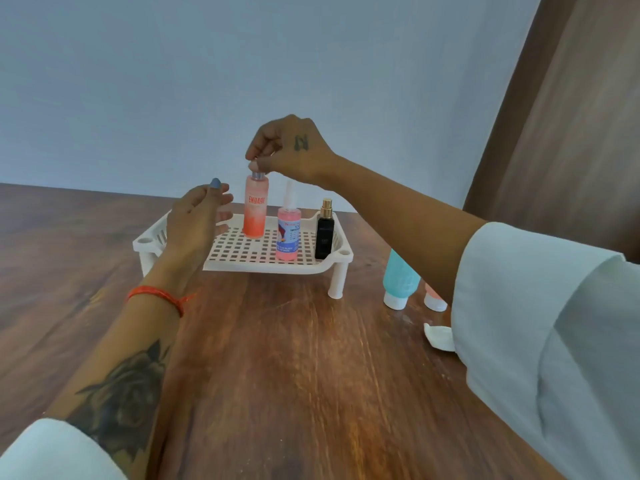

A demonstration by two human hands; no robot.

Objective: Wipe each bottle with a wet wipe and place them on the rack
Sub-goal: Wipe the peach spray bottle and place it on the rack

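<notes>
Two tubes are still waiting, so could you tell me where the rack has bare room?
The rack's left half, under the left hand, is bare, as is its front strip. The orange bottle, pink bottle and black bottle crowd the right half.

A rack (242, 252) stands near the tabletop's (277, 375) far edge, carrying three upright bottles: a tall bottle (255, 209) toward its back, a dropper bottle (288, 233) right of it, a small spray bottle (324, 230) at the rack's right end. Right of the rack stand two tubes (398, 285), cap down; a wipe (438, 336) lies nearer the front.
</notes>
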